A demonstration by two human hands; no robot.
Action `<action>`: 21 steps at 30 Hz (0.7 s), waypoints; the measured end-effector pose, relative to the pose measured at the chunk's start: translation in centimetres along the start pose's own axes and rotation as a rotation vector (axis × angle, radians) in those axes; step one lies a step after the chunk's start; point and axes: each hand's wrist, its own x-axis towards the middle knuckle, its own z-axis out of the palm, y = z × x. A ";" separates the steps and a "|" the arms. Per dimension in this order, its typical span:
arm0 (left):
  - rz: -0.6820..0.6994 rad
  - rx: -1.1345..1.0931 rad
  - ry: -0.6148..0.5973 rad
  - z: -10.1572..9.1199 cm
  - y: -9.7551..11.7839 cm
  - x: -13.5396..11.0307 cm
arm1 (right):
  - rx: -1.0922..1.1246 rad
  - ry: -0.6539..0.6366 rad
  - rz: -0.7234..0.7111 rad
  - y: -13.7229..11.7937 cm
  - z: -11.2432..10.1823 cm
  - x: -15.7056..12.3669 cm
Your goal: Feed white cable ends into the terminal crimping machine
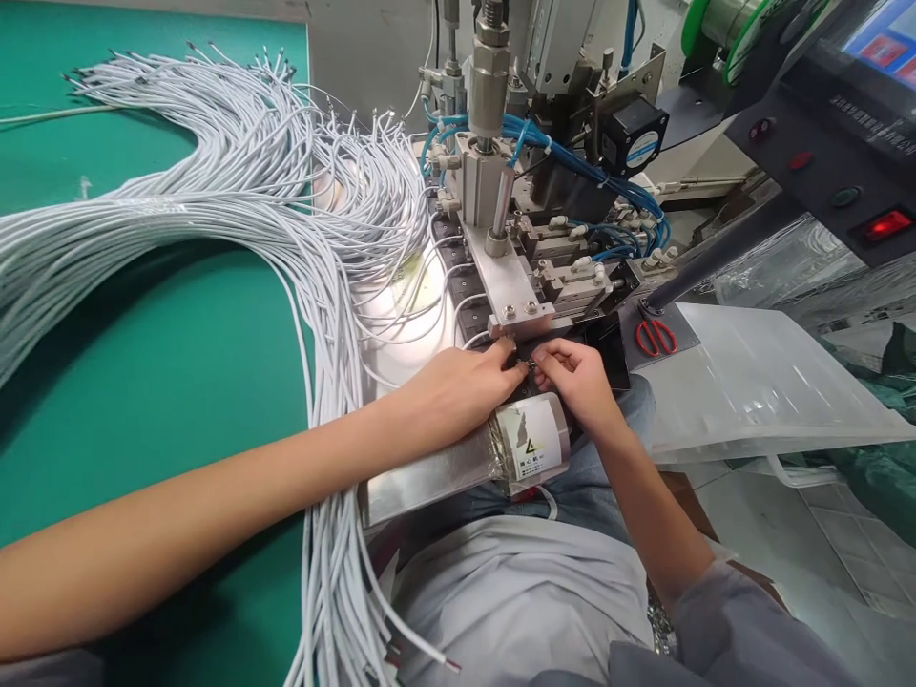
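Note:
My left hand (468,384) reaches across the bundle of white cables (325,334) to the front of a bench machine (493,229). Its fingers are bent together at the black fixture under the machine's metal plate (507,286); what they grip is hidden. Close beside it, my right hand (576,377) pinches a tiny dark and shiny piece (531,364), too small to name, between thumb and fingertips. The two hands' fingertips nearly meet there. Several single white cables (468,303) curve into the slots along the fixture's left side.
A green mat (215,401) lies left, under the cables. A taped label (533,441) sits on the machine's front edge, below my hands. Red-handled scissors (656,337) rest right, near a translucent white tray (759,382). The control panel (830,143) and wire spool (730,24) stand upper right.

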 end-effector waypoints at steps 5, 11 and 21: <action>-0.003 -0.029 0.005 -0.5 0.1 -0.1 | 0.018 -0.103 0.041 0.5 0.3 0.1; -0.086 -0.009 -0.083 -2.4 0.9 -1.0 | -0.061 -0.119 -0.077 1.4 0.1 0.6; -0.369 -0.014 -0.080 -2.4 1.0 -0.8 | -0.297 0.324 -0.594 -0.2 4.5 -10.1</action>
